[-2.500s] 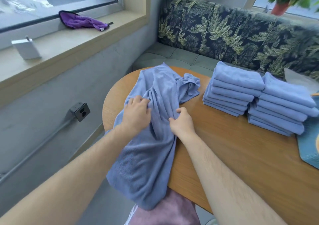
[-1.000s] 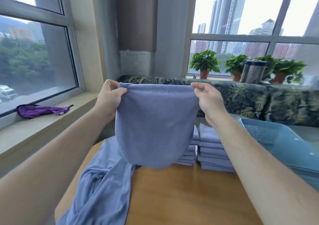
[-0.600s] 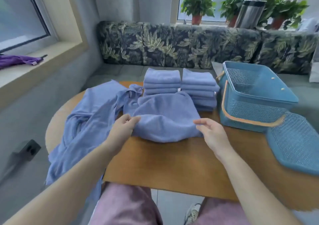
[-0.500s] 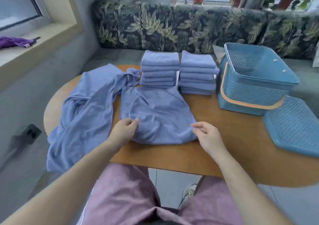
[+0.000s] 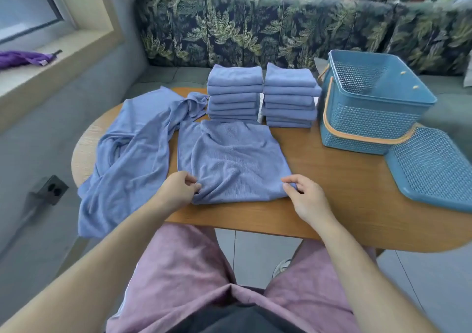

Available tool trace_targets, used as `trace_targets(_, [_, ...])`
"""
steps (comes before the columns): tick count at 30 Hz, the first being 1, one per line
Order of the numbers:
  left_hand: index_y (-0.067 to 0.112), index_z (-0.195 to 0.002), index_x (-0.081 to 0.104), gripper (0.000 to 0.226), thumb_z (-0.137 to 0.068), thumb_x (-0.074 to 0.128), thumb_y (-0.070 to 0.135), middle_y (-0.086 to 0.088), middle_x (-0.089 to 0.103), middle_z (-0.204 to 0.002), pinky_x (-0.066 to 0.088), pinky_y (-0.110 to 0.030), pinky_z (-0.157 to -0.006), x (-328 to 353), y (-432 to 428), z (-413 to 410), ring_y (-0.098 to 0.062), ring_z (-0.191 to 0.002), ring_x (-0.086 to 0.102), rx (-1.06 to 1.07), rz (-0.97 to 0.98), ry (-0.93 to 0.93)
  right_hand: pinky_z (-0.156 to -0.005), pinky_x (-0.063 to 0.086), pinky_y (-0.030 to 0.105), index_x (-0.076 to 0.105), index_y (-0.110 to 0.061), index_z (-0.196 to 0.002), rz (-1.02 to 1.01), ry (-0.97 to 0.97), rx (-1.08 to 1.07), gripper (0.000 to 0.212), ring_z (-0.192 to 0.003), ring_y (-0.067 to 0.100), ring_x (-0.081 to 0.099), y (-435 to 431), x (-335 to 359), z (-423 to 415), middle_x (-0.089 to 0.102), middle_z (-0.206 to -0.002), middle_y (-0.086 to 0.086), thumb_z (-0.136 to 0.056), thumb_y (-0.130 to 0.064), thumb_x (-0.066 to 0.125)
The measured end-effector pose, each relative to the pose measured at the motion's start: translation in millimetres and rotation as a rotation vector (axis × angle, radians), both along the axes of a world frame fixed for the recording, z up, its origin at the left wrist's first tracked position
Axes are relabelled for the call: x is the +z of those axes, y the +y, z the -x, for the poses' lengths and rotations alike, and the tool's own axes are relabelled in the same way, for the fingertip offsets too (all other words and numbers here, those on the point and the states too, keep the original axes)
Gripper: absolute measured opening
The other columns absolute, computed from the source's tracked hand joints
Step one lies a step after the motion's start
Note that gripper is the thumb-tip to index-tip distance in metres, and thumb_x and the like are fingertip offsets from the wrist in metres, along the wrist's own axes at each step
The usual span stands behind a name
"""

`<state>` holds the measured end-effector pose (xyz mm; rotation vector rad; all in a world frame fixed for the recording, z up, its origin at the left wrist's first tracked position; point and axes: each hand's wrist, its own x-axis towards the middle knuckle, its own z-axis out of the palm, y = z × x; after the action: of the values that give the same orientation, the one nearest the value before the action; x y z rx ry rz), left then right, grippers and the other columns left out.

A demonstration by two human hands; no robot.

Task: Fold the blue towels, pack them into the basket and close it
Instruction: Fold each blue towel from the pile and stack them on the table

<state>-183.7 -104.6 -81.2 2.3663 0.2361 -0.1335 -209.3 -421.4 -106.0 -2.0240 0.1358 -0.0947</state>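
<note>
A blue towel (image 5: 232,159) lies spread on the wooden table (image 5: 332,205), folded over once. My left hand (image 5: 176,192) pinches its near left corner and my right hand (image 5: 305,196) pinches its near right corner. A rumpled unfolded blue towel (image 5: 132,151) hangs over the table's left edge. Two stacks of folded blue towels (image 5: 235,92) (image 5: 290,95) stand behind the spread towel. The blue basket (image 5: 367,118) stands open and empty at the right, its orange handle lowered. Its blue lid (image 5: 434,169) lies beside it near the table's right edge.
A leaf-patterned sofa (image 5: 255,29) runs behind the table. A purple cloth (image 5: 23,58) lies on the window sill at the left. A wall socket (image 5: 51,188) sticks out low on the left. My legs in pink trousers are under the table's near edge.
Both hands lifted one towel, held it up by two corners, then laid it down on the table in front of the stacks. They now hold its near corners.
</note>
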Motion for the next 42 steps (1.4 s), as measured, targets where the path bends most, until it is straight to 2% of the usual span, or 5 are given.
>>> trace_targets(10, [0.018,-0.095,0.051,0.01,-0.1,0.049,0.026,-0.006,0.055,-0.09,0.042,-0.034,-0.07,22,-1,-9,-0.021,-0.078,0.051,0.201,0.516,0.006,-0.079,0.045,0.015,0.075,-0.029,-0.1,-0.152,-0.01,-0.035,0.017,-0.092,-0.005,0.066,-2,20,-3,0.075,-0.096,-0.012,-0.096,-0.016,0.065])
trace_targets(14, [0.015,-0.088,0.047,0.014,-0.098,0.057,0.014,-0.002,0.045,-0.072,0.036,-0.029,-0.051,30,-3,-10,-0.015,-0.056,0.041,0.21,0.753,0.011,-0.07,0.043,0.01,0.077,-0.028,-0.101,-0.281,0.011,-0.027,0.023,-0.08,-0.001,0.062,0,32,-6,0.075,-0.09,-0.011,-0.095,-0.01,0.065])
trace_targets(22, [0.023,-0.089,0.062,0.007,-0.094,0.066,0.02,0.002,0.067,-0.083,0.053,-0.029,-0.061,71,25,-26,-0.014,-0.073,0.065,0.113,1.087,-0.011,-0.076,0.04,0.019,0.078,-0.025,-0.106,-0.388,-0.065,-0.066,0.023,-0.079,-0.009,0.06,-10,76,-18,0.073,-0.086,-0.019,-0.095,-0.011,0.064])
trace_targets(31, [0.012,-0.094,0.064,0.012,-0.1,0.055,0.007,-0.003,0.058,-0.08,0.049,-0.028,-0.066,118,20,-51,-0.014,-0.072,0.053,0.046,0.826,0.15,-0.073,0.037,0.017,0.078,-0.024,-0.106,-0.307,-0.207,-0.043,0.021,-0.073,-0.013,0.056,-24,153,-50,0.072,-0.086,-0.016,-0.095,-0.011,0.065])
trace_targets(42, [0.017,-0.09,0.055,0.028,-0.085,0.069,-0.006,-0.001,0.062,-0.08,0.05,-0.026,-0.06,139,18,-74,-0.014,-0.07,0.06,0.138,1.014,-0.094,-0.074,0.039,0.016,0.078,-0.023,-0.106,-0.241,-0.155,-0.046,0.019,-0.072,-0.006,0.056,-35,171,-61,0.068,-0.085,-0.018,-0.096,-0.013,0.066])
